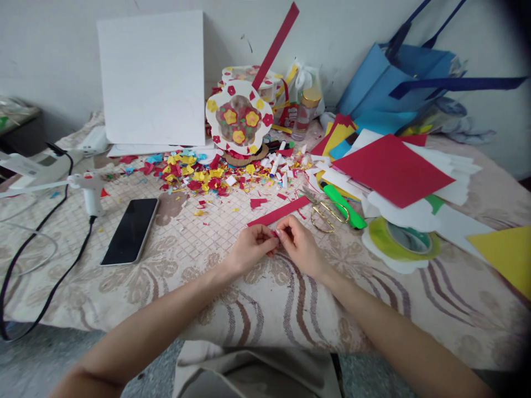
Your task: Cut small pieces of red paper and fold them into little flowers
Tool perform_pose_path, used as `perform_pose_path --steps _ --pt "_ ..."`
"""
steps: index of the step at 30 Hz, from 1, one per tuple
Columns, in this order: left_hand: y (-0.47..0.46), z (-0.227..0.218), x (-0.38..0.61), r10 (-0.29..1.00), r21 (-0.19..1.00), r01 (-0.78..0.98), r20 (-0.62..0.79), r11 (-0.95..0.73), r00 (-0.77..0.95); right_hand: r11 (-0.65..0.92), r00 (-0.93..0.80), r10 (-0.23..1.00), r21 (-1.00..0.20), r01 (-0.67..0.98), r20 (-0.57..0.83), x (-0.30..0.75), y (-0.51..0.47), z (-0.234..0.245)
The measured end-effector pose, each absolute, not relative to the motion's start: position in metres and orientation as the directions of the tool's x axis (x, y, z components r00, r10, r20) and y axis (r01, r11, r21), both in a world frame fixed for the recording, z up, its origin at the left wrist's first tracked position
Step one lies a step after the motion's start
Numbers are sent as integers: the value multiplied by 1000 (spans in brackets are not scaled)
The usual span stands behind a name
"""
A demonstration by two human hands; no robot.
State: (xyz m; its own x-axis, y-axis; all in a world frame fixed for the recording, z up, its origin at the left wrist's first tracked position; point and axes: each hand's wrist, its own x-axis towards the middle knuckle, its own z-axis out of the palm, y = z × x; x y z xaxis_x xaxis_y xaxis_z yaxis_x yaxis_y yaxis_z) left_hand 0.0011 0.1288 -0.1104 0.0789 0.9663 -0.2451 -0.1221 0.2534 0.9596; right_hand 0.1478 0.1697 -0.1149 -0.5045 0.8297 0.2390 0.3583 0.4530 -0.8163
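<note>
Close together near the middle of the table, my left hand (254, 246) and my right hand (299, 243) pinch a small piece of red paper (275, 234) between their fingertips. Most of that piece is hidden by the fingers. Just beyond them lies a flat red paper strip (280, 211). Gold-handled scissors (324, 213) rest to the right of my right hand, beside a bright green cutter or marker-like tool (343, 205). Behind, a white scalloped paper craft (239, 119) with red and yellow flowers stands upright, a long red strip (276, 45) rising by it.
Paper scraps (199, 174) in red, yellow and blue cover the table's middle. At left are a phone (131, 231), a glue gun (89, 190) and its black cable. Yellow tape (400, 237), red sheets (392, 168) and a blue bag (398, 77) occupy the right. A white board (152, 77) leans behind.
</note>
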Motion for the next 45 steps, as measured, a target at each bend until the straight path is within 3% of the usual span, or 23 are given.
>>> perform_pose_path --steps 18,24,27,33,36,40,43,45 --pt "128 -109 3 970 959 -147 -243 242 10 430 -424 864 -834 345 270 141 163 -112" --pt "127 -107 0 973 961 -162 -229 223 -13 164 -450 889 -976 143 83 146 169 -113" --pt "126 -104 0 974 964 -147 -225 221 -10 104 -510 860 -985 136 21 148 170 -109" --pt "124 -102 -1 982 979 -74 -188 188 11 186 -491 867 -968 167 82 145 167 -107" --pt "126 -102 -2 971 958 -156 -240 240 25 202 -491 866 -966 161 99 145 167 -109" --pt "130 -100 -7 874 766 -422 -431 485 223 202 -582 806 -975 92 112 153 174 -108" --pt "131 -98 -11 780 618 -475 -505 626 370 390 -614 744 -917 81 262 161 179 -101" --pt "131 -98 -12 756 619 -435 -510 653 409 519 -620 707 -845 129 340 164 181 -97"
